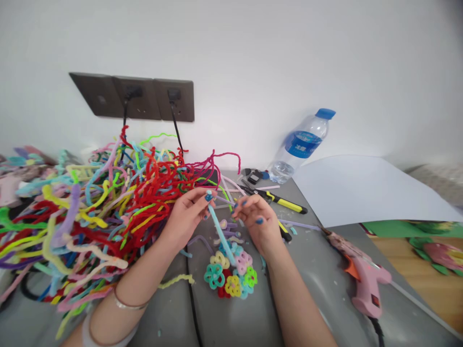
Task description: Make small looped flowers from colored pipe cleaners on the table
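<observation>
My left hand point(190, 209) is closed in a pinch on a light blue pipe cleaner point(221, 233), near its curled upper end. The strip slants down toward a cluster of pipe-cleaner flowers point(232, 286) in teal, yellow, pink, green and red on the grey table. My right hand point(257, 221) is just to the right, its fingers bent and its thumb apart from them. A purple strip point(224, 200) runs between the two hands; whether the right fingertips touch it I cannot tell. Small purple curled pieces point(227, 226) lie behind the cluster.
A large tangle of pipe cleaners point(144, 193) fills the left side. Yellow-and-black cutters point(289, 202) lie behind my right hand. A water bottle point(302, 144) leans on the wall beside white paper point(372, 190). A pink glue gun point(365, 279) lies right; a black cable point(191, 303) crosses the table.
</observation>
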The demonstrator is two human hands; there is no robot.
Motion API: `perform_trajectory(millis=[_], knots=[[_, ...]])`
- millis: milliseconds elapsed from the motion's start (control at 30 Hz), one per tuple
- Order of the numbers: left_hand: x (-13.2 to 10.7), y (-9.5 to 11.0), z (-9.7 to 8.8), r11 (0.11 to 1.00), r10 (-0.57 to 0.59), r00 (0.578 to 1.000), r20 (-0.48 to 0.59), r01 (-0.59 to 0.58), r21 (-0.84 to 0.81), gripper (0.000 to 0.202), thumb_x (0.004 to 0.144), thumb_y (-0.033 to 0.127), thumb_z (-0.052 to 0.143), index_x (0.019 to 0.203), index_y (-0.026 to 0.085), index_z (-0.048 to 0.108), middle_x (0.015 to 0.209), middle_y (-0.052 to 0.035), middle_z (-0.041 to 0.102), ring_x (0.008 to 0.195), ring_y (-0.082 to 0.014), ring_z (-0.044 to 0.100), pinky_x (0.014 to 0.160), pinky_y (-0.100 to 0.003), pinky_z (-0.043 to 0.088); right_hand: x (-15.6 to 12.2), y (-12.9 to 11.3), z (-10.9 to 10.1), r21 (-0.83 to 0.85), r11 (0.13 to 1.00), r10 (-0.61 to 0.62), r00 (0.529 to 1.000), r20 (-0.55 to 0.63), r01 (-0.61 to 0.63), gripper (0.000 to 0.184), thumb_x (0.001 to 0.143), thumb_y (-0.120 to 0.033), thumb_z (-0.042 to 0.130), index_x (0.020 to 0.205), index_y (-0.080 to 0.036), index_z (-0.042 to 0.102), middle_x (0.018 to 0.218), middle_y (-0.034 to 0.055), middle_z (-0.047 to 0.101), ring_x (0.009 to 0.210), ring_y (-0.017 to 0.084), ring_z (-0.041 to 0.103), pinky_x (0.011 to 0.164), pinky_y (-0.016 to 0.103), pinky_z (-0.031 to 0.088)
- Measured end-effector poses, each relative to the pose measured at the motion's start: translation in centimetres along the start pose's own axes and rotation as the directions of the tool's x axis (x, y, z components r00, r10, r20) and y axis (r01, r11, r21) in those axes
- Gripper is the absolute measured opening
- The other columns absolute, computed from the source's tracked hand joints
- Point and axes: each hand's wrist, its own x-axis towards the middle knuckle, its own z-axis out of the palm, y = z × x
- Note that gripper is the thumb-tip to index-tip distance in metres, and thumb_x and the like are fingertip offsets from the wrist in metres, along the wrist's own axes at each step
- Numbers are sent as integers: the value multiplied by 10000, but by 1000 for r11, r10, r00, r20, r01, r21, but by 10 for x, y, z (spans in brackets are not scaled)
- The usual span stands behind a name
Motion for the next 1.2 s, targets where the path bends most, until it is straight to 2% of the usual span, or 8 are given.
perform_trajectory(millis=[67, 133, 233, 367, 533, 733, 900, 1200], knots=[[0, 0, -2, 999, -21, 999, 24, 20, 49, 324, 621, 405, 891, 810, 169, 775, 676, 7, 650, 567, -67, 506, 514, -162, 410, 2, -3, 0, 38, 999, 20, 998, -56, -18, 509, 685, -716, 743, 799, -230, 643, 815, 20, 652, 657, 158, 633, 603, 273, 540], [-1, -1, -4, 984, -51, 996, 75, 37, 174, 278, 690, 392, 840, 839, 161, 793, 663, -2, 640, 567, -76, 491, 507, -171, 387, 2, -6, 1, 48, 997, 61, 993, -103, -56, 529, 741, -754, 654, 746, -227, 610, 695, -4, 616, 538, 131, 570, 494, 242, 495], [-2, -1, -6, 923, -26, 990, 135, -28, 383, 211, 807, 325, 718, 925, 170, 801, 694, -15, 658, 594, -95, 504, 522, -188, 374, 1, -5, 2, -36, 994, 98, 987, -128, -104, 470, 808, -694, 627, 745, -230, 587, 541, -51, 531, 395, 98, 432, 351, 197, 363], [-3, 5, -4, 820, 40, 974, 224, -160, 550, 208, 861, 227, 598, 928, 160, 784, 863, -62, 727, 769, -156, 613, 646, -223, 451, -2, -1, 3, -156, 979, 114, 989, -95, -128, 352, 824, -546, 708, 771, -210, 619, 496, -61, 521, 361, 81, 377, 325, 188, 283], [-4, 4, -1, 838, 27, 956, 293, -181, 514, 269, 868, 186, 561, 1118, 155, 654, 749, -12, 667, 726, -153, 639, 677, -237, 484, -3, -2, 7, -269, 957, 101, 993, -53, -112, 254, 800, -411, 769, 764, -189, 651, 559, -52, 530, 447, 76, 407, 424, 200, 311], [-4, -2, -1, 849, 19, 941, 338, -194, 491, 50, 849, 162, 587, 879, 178, 550, 738, 16, 622, 699, -126, 630, 647, -209, 462, -3, -3, 9, -387, 917, 111, 994, 8, -99, 184, 778, -333, 769, 826, -196, 655, 558, -69, 465, 500, 102, 402, 483, 226, 317], [-5, 0, 2, 870, -25, 931, 364, -159, 466, 21, 867, 180, 573, 852, 165, 573, 739, 0, 651, 706, -134, 656, 657, -220, 481, -4, -2, 7, -409, 910, 77, 997, 11, -66, 139, 811, -316, 725, 807, -190, 667, 558, -62, 453, 505, 106, 388, 497, 238, 306], [-4, 5, 1, 900, -78, 945, 317, -69, 430, 167, 826, 295, 688, 890, 141, 681, 716, -44, 713, 630, -137, 625, 583, -227, 457, -5, -2, 9, -437, 897, 32, 996, -79, -64, 183, 816, -374, 722, 798, -199, 670, 642, -19, 557, 540, 124, 442, 504, 250, 336]])
